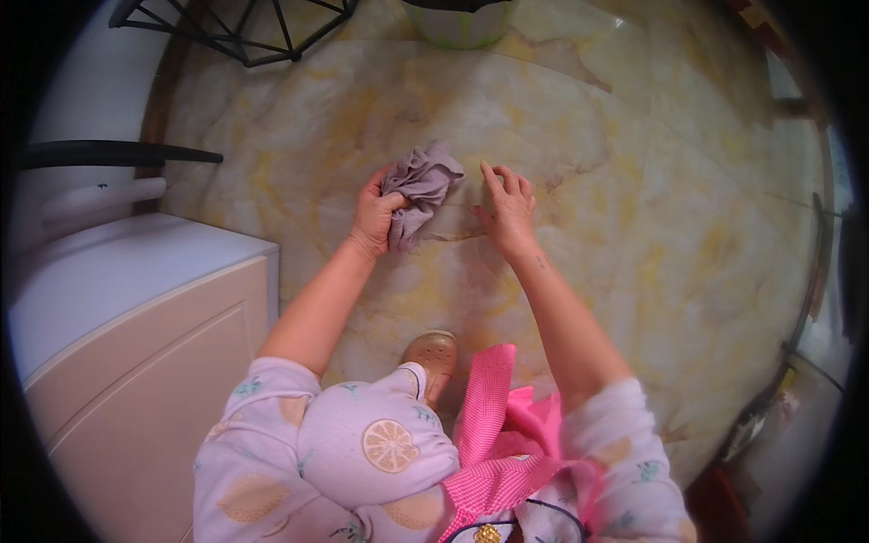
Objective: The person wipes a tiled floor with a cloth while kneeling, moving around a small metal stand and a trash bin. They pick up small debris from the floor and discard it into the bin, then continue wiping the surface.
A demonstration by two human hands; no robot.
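Note:
A crumpled greyish-purple cloth is bunched in my left hand, with the thumb pressed over its near side. My right hand is just to the right of the cloth, apart from it, fingers spread and holding nothing. Both hands are in front of me above the marbled floor. Below them, a bright pink cloth with a strap lies over my lap, against my lemon-patterned clothing. One brown shoe shows on the floor between my forearms.
A low cabinet with a white top stands at the left. Beyond it are a black bar and a white roll-like object. A black metal frame and a light bin with a dark liner stand at the top. Dark-edged items line the right side.

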